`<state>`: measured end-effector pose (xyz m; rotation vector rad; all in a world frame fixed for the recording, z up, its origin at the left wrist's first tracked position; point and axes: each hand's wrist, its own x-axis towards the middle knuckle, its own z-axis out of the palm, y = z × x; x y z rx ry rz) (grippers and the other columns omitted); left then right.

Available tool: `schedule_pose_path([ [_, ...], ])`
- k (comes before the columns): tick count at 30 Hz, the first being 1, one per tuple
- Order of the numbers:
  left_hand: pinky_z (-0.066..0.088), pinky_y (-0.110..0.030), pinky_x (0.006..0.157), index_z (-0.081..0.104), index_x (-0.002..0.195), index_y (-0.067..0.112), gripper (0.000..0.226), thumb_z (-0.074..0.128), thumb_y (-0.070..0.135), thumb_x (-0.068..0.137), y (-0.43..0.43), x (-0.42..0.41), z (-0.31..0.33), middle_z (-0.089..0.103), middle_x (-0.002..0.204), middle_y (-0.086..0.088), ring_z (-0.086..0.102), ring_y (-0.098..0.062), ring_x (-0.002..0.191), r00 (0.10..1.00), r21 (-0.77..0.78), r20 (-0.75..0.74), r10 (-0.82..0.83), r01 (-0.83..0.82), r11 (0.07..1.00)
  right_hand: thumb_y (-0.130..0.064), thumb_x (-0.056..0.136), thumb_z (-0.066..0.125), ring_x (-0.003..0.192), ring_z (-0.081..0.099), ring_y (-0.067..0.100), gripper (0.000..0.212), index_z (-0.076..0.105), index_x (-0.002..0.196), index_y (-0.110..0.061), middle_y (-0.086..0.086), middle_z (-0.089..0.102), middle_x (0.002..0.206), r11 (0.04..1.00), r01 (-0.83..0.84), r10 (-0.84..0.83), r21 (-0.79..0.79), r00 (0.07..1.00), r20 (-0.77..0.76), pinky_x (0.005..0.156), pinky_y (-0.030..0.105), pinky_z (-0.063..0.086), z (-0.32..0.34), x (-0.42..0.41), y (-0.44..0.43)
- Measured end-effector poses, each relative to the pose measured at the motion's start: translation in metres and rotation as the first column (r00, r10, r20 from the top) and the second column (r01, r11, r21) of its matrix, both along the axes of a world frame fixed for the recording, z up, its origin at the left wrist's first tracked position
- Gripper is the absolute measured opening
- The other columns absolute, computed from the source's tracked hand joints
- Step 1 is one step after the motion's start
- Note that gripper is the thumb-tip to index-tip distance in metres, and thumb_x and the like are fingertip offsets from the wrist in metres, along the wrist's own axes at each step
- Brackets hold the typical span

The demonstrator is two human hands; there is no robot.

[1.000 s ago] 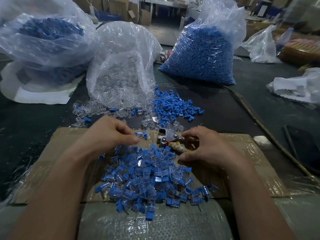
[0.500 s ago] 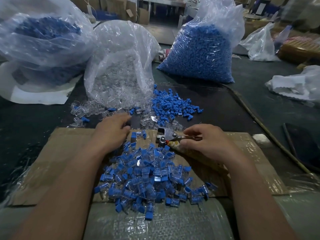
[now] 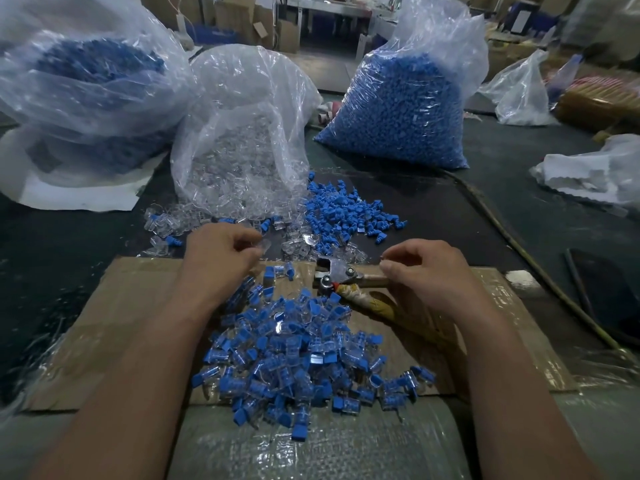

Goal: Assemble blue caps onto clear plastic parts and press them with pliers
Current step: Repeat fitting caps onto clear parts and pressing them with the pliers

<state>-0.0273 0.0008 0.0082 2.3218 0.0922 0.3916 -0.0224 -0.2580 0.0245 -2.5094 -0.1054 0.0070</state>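
Left hand [image 3: 221, 254] is pinching a clear part [image 3: 265, 244], caps [image 3: 343, 213] lying just right of it. Right hand [image 3: 429, 271] is gripping pliers [image 3: 332, 273], nose pointing leftward.

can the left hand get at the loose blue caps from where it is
Probably yes: the left hand hovers close beside the loose blue caps, with only low scattered clear parts lying between them.

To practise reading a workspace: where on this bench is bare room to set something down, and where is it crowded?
Free: the cardboard left of the left hand, its strip right of the right hand, and the dark mat between the loose blue caps and the cable. Crowded: the cardboard's middle, under the assembled pile and pliers.
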Motion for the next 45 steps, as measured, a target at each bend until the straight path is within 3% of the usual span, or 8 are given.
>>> schedule_pose_path([
  [3,0.037,-0.011,0.061,0.070,0.083,0.022,0.003,0.068,0.023,0.081,-0.001,-0.003,0.003,0.063,0.078,0.013,0.052,0.005,0.067,1.000,-0.135,0.027,0.009,-0.005,0.991,-0.032,0.085,0.063,0.078,0.049,-0.004,0.018,0.064,0.101,-0.025,-0.021,0.053,0.080,1.000,0.016,-0.016,-0.009,0.999,0.030,0.062,0.014,0.036,0.003,0.004,-0.002],
  [8,0.044,-0.009,0.047,0.057,0.073,0.022,0.016,0.056,0.024,0.089,-0.003,-0.007,0.009,0.063,0.070,0.001,0.060,0.000,0.055,0.997,-0.331,0.069,0.039,-0.014,0.943,-0.030,0.087,0.061,0.079,0.056,0.006,0.002,0.062,0.087,-0.028,-0.013,0.060,0.083,0.995,0.076,-0.074,-0.067,0.997,0.026,0.067,0.025,0.044,0.015,0.028,-0.001],
  [17,0.053,-0.026,0.062,0.056,0.068,0.023,0.018,0.062,0.022,0.085,-0.014,-0.012,0.010,0.065,0.064,0.004,0.065,-0.010,0.060,0.998,-0.295,0.057,-0.007,0.023,0.955,-0.043,0.087,0.058,0.073,0.059,0.020,0.036,0.067,0.097,-0.010,0.007,0.067,0.088,0.937,0.254,-0.267,-0.239,0.963,-0.024,0.062,0.031,0.045,-0.003,0.074,0.013],
  [20,0.052,-0.024,0.057,0.058,0.069,0.019,0.016,0.068,0.016,0.081,-0.014,-0.014,0.011,0.065,0.055,0.006,0.065,-0.007,0.054,0.999,-0.343,0.041,-0.020,0.033,0.939,-0.044,0.084,0.061,0.080,0.060,0.023,0.037,0.064,0.099,-0.011,0.007,0.065,0.090,0.926,0.267,-0.292,-0.267,0.955,-0.057,0.062,0.030,0.045,-0.011,0.078,0.013],
  [28,0.054,-0.027,0.069,0.058,0.069,0.028,0.026,0.068,0.006,0.078,-0.016,-0.016,0.016,0.066,0.070,0.002,0.065,-0.015,0.069,0.997,-0.330,0.071,-0.030,0.052,0.943,-0.028,0.077,0.074,0.077,0.057,0.016,0.018,0.060,0.072,-0.018,0.002,0.064,0.085,0.958,0.268,-0.268,-0.102,0.963,0.009,0.064,0.029,0.043,-0.009,0.072,0.014],
  [32,0.052,-0.016,0.058,0.060,0.069,0.023,0.023,0.068,0.004,0.079,-0.019,-0.017,0.018,0.064,0.064,0.004,0.061,-0.002,0.056,0.996,-0.420,0.071,-0.058,0.083,0.904,-0.022,0.076,0.075,0.070,0.061,0.011,0.017,0.060,0.066,-0.023,-0.003,0.065,0.074,0.961,0.188,-0.204,0.204,0.977,0.063,0.063,0.029,0.050,0.004,0.047,0.018],
  [36,0.055,-0.018,0.062,0.058,0.073,0.019,0.019,0.063,0.003,0.082,-0.023,-0.021,0.020,0.067,0.069,0.001,0.067,-0.008,0.065,0.991,-0.508,0.092,-0.093,0.127,0.852,-0.015,0.077,0.073,0.068,0.065,0.009,0.020,0.063,0.066,-0.028,-0.007,0.066,0.066,0.906,0.064,-0.143,0.419,0.977,0.159,0.068,0.027,0.055,0.014,0.016,0.031],
  [45,0.054,-0.019,0.055,0.059,0.074,0.017,0.018,0.067,0.002,0.079,-0.039,-0.027,0.019,0.067,0.061,-0.004,0.068,-0.011,0.058,0.984,-0.543,0.093,-0.149,0.176,0.821,-0.013,0.078,0.071,0.063,0.062,0.005,0.022,0.060,0.069,-0.029,-0.009,0.064,0.066,0.871,-0.153,0.005,0.467,0.953,0.303,0.062,0.018,0.053,0.008,-0.023,0.074],
])
